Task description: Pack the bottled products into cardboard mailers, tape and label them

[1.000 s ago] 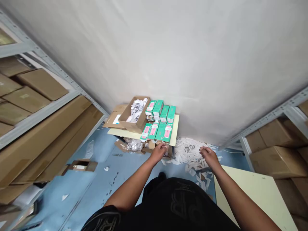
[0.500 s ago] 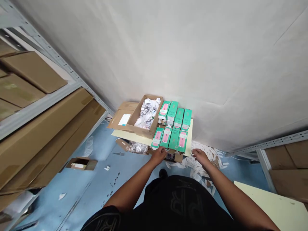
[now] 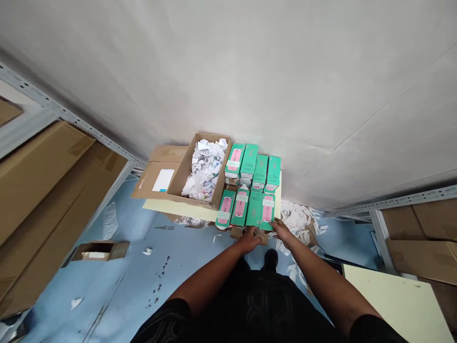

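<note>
Head view shows the near right corner of a green box (image 3: 268, 212) being touched by the right hand (image 3: 282, 231). This box is set at the right end of the near row on the table (image 3: 178, 206), with a pink picture and a white strip on its upward face. It is placed ahead of the right grip and slightly to its left, and its long axis is pointed away from the body, toward the wall (image 3: 250, 71). Fingertips are laid at the corner, but whether the right grip is closed on the box cannot be told.

The left hand (image 3: 250, 239) is held lower, in front of the near ends of the middle boxes in that row, with its fingers curled and its grip narrow. Whether anything is pinched there, or the boxes are touched, cannot be made out. The end box is reached more closely by the right hand; from the left grip it is found ahead and to the right.

Behind the near row, four more green boxes (image 3: 249, 162) are stood. To their left, crumpled paper (image 3: 207, 166) is held in an open carton (image 3: 193, 200).
</note>
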{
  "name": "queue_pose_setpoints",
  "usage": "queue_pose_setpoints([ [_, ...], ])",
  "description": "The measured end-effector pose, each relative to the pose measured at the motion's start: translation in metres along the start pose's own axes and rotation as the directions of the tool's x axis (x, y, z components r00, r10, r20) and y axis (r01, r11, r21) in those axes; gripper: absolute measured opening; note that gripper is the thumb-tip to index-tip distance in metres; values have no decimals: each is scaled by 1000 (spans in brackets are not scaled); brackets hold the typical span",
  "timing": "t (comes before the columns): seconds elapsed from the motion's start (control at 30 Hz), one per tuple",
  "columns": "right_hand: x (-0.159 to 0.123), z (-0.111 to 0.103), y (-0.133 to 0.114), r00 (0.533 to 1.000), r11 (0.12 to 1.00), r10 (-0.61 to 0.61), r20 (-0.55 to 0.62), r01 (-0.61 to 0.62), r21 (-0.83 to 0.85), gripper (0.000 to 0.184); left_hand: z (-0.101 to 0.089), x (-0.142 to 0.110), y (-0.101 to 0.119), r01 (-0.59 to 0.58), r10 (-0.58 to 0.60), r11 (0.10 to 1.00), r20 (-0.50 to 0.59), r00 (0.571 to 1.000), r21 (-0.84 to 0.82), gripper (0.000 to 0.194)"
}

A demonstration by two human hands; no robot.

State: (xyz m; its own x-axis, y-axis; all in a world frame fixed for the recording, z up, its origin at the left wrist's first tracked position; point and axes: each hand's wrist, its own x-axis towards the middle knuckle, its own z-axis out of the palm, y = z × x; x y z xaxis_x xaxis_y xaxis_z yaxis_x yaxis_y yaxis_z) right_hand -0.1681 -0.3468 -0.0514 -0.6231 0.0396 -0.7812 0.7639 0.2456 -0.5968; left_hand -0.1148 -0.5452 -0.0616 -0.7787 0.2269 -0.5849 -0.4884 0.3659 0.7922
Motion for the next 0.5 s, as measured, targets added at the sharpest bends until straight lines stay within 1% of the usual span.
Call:
queue_pose_setpoints([
  [0.1,5,5,0,997,996,-72,34,70,61,58,14,1,-2,-16,13,997,-39,999,-74,61],
  [0.17,2,3,1,994,991,-110,19,108,82,56,22,-1,0,-71,61,990,-81,995,-123,58],
  [0.23,-5,-2,3,994,991,-108,-5,108,82,56,27,-6,4,-123,102,978,-130,986,-169,52],
  [0.3,-13,-8,7,997,994,-76,3,75,80,56,31,-12,10,-149,115,969,-175,978,-198,49],
  [0.37,-22,-13,9,998,996,-35,43,31,87,54,36,-17,18,-140,96,971,-217,972,-196,45],
  [0.43,-30,-15,11,996,992,-25,87,15,122,51,41,-21,28,-101,50,979,-276,960,-175,43],
  [0.5,-38,-15,9,993,988,-37,108,19,156,50,47,-22,39,-56,-2,987,-358,934,-152,43],
])
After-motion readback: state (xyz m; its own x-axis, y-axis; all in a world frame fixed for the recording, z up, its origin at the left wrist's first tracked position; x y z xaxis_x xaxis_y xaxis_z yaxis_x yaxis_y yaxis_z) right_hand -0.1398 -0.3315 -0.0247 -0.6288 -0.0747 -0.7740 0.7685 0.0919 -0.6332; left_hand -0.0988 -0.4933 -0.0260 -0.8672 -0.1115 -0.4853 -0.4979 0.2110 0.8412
